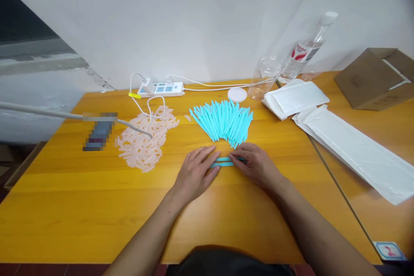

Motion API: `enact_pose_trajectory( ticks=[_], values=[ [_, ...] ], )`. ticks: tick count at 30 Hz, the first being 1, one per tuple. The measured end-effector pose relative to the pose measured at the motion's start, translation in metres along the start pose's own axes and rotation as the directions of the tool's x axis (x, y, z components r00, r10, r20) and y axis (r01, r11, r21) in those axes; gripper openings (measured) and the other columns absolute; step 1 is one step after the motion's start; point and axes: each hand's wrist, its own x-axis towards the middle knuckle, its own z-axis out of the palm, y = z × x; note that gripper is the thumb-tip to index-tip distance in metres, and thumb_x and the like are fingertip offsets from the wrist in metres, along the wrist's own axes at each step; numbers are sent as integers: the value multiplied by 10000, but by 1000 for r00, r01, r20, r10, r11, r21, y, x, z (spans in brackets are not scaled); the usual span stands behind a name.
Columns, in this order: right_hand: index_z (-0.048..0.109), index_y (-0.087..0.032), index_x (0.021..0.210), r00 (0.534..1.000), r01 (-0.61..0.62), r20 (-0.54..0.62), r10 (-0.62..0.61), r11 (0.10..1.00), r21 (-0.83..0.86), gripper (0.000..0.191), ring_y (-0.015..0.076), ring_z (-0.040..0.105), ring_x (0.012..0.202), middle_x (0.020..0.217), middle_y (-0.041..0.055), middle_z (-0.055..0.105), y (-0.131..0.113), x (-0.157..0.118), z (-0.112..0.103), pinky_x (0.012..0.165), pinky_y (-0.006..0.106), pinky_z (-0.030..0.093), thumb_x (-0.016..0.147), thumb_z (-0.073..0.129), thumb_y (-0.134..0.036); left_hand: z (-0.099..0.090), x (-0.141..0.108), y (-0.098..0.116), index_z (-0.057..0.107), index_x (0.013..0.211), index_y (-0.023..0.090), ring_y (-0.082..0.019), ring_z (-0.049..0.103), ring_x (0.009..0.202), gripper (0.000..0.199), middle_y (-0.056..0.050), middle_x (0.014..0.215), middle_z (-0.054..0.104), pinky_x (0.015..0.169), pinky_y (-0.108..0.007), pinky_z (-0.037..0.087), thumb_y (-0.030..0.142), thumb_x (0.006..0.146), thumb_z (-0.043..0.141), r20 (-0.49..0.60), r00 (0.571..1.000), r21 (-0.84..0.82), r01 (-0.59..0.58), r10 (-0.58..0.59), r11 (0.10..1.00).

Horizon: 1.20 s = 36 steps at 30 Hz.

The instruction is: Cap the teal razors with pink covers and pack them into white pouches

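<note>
Two slim turquoise plastic sticks (pixel 224 164) lie side by side, roughly level, between my hands just above the table. They look like eyebrow razors. My left hand (pixel 196 172) has thumb and fingers closed about their left ends. The fingers of my right hand (pixel 254 161) pinch the right ends and hide them in part. Right behind my hands, a fanned pile of similar turquoise sticks (pixel 223 120) rests on the wooden table (pixel 97 215). Off to the left is a loose heap of small pale pink plastic pieces (pixel 145 151).
A white power strip (pixel 168 89) with cables stands by the wall. A blurred dark phone-like object (pixel 99 133) lies left. Behind the pile are a round white lid (pixel 237 94) and clear jar (pixel 260 79). Rightward are a bottle (pixel 302 54), white packets (pixel 355 146) and a cardboard box (pixel 371 79).
</note>
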Motion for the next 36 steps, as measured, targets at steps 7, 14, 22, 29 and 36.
enact_pose_trajectory(
  ticks=[7,14,22,29,36],
  values=[
    [731,-174,775,883,-370,-298,363,928,36,321,141,543,576,642,17,634,16,6,-15,611,273,393,937,592,-414,12,-12,7,429,1514,228,-275,351,1495,465,-50,1564,470,1226,-546,298,214,1050,403,184,971,78,-168,152,983],
    [691,-193,742,728,-669,-206,654,743,-3,414,200,621,673,707,55,704,31,43,-17,633,291,383,843,618,-588,6,-14,10,410,1525,248,-253,355,1495,489,-62,1573,457,1235,-546,291,257,1039,461,131,982,25,-144,139,989],
    [649,-193,634,695,-710,-113,711,702,54,247,195,634,619,603,49,682,44,65,-19,591,276,399,783,643,-389,-29,-8,-16,554,1425,277,-256,496,1397,420,-95,1498,535,1166,-476,428,322,1007,541,-76,992,-95,92,-100,991],
    [695,-167,739,700,-678,-90,709,699,229,352,173,610,479,543,38,667,53,48,-25,494,260,443,855,557,-469,-56,2,-56,664,1282,234,-257,592,1272,354,-102,1357,626,1117,-461,462,392,994,533,-164,953,-80,244,-254,966],
    [628,-201,847,739,-532,11,673,574,622,293,179,626,586,750,67,704,39,28,-47,571,313,523,838,632,-494,-60,25,-105,734,1138,200,-259,672,1104,298,-98,1204,707,1004,-417,528,301,969,509,-267,927,108,300,-263,948]
  ],
)
